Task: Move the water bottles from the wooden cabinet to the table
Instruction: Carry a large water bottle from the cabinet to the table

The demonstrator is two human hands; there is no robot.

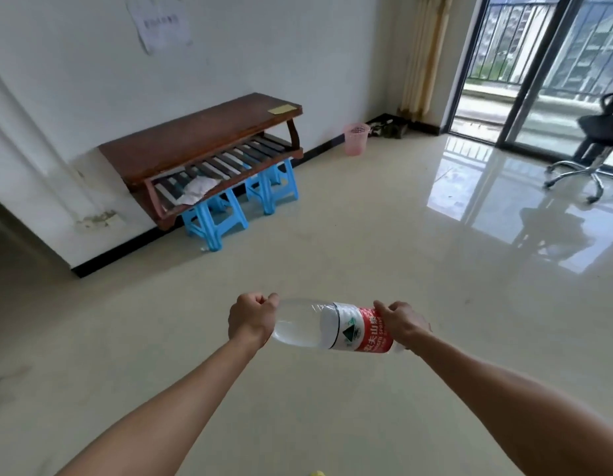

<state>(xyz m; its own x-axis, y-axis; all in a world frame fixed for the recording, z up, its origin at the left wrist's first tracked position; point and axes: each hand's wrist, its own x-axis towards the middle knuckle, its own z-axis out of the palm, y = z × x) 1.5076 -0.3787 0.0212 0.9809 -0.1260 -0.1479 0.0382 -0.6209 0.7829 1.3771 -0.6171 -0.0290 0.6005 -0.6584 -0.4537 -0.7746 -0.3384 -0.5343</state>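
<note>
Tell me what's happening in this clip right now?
A person holds one water bottle sideways in front of them, over bare floor. The left hand closes around the neck end; the right hand takes a grip on the base end, beside the red and white label. The wooden cabinet stands against the wall ahead on blue stools, with no bottles visible on it. No table is in view, so this bottle is not yet set down.

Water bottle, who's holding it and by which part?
Both hands hold the water bottle sideways over the floor: the left hand grips the clear end, and the right hand grips the end with the red label.
</note>
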